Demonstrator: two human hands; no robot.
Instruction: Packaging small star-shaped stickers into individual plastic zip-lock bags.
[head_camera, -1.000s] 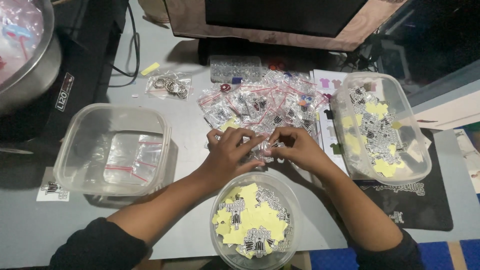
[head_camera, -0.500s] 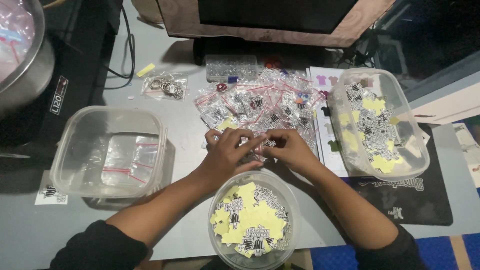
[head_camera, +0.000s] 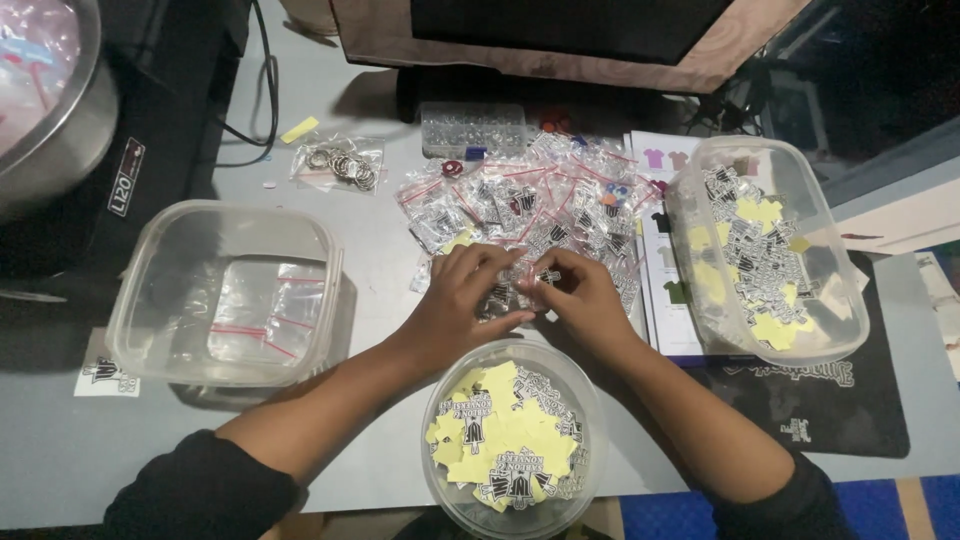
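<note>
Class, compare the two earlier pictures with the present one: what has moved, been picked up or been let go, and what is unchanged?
Very little. The left hand and right hand stay together over the pile of small clear zip bags, fingers working on one small bag; nothing is clearly taken or released. The round tub of yellow-backed stickers, the square tub of bags and the right-hand tub keep their places.

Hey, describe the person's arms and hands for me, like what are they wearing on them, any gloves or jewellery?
Both hands are bare: no gloves on the left hand or the right hand, and no rings, watch or bracelets show. Both forearms are uncovered. Dark sleeves, black or nearly so, are pushed up towards the elbows: the left sleeve and the right sleeve, both plain, with no visible markings.
</note>
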